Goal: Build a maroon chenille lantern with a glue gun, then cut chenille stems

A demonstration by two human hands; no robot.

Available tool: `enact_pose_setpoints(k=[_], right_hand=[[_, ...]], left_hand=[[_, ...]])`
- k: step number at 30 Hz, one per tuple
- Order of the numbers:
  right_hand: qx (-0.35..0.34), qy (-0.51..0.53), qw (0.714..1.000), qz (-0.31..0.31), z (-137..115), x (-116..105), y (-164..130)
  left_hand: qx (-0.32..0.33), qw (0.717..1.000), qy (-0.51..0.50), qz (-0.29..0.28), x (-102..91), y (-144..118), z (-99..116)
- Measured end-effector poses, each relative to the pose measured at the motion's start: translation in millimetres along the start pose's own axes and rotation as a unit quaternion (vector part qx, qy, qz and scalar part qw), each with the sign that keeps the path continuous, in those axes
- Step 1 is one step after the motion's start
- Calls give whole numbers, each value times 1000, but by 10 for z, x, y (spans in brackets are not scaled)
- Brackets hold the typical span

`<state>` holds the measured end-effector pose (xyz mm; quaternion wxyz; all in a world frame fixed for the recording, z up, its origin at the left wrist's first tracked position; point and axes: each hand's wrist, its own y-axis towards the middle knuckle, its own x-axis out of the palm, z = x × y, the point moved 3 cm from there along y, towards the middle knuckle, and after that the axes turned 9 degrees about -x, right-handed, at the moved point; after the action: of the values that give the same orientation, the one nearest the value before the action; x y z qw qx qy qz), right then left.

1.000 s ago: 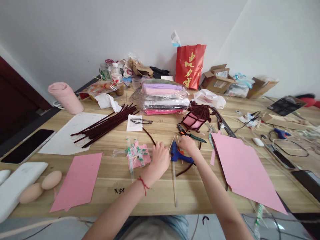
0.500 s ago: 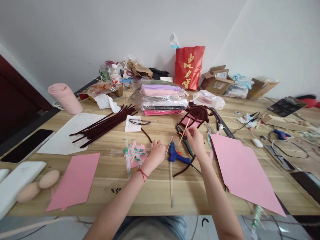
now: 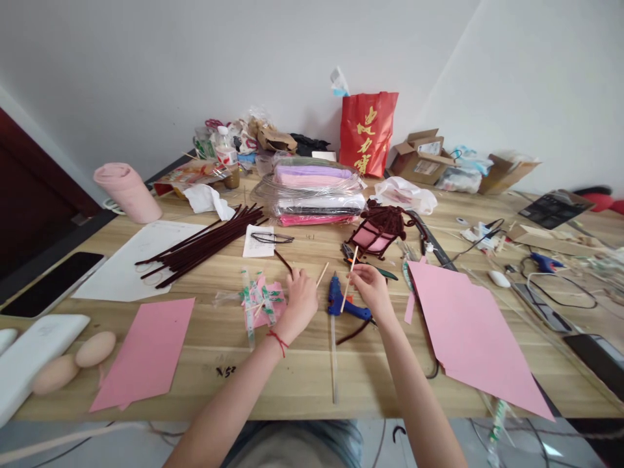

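Note:
My right hand [image 3: 370,286] pinches a thin wooden stick [image 3: 349,279], held tilted over the blue glue gun [image 3: 336,298]. My left hand [image 3: 299,299] is closed, with a second wooden stick [image 3: 322,275] poking out by its thumb. A dark brown pipe cleaner [image 3: 283,261] runs up to the left fingers; whether they grip it I cannot tell. Left of that hand lies a pink paper piece [image 3: 263,315] crossed with green-printed tape strips. Beyond my right hand stand pliers with green handles [image 3: 385,273] and a brown-framed lantern-like model with pink panels [image 3: 374,238].
A bundle of brown pipe cleaners [image 3: 209,247] lies left, near a pink sheet [image 3: 146,351]. Large pink sheets [image 3: 478,331] cover the right side. Plastic-wrapped pipe cleaner packs [image 3: 316,188] and a red bag [image 3: 368,133] stand behind. A clear glue stick [image 3: 334,364] trails from the glue gun.
My right hand has moved down and left with its stick, now across the glue gun. The pliers have swung round beyond it. My left hand has shifted slightly left with its stick.

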<state>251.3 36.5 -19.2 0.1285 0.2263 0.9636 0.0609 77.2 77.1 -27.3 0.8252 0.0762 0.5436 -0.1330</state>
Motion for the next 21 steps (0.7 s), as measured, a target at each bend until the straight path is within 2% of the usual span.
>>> enact_pose_setpoints(k=[5,9,13,15,18,19,21], right_hand=[[36,75,992,-97,-67,305,-200],[44,122,976,-178,-195,594,-371],[39,137,963,-230,-269,837,-521],[34,131,957,-255,-288,974,-636],[18,102,952,-288,-326,1190,-832],[10,85,951,-297,-341,1252,-879],[-10,35,951,-306,-367,1340,-900]], left_hand=[[-7,996,-80,30,-256,-345,-208],[11,989,-149,9,-372,-584,-399],[21,978,-205,-33,-428,-805,-581],[4,961,-269,-64,-430,-929,-656],[-52,920,-378,-92,-405,-1096,-772],[-67,913,-392,-88,-400,-1137,-819],[-97,921,-371,-65,-406,-1190,-943]])
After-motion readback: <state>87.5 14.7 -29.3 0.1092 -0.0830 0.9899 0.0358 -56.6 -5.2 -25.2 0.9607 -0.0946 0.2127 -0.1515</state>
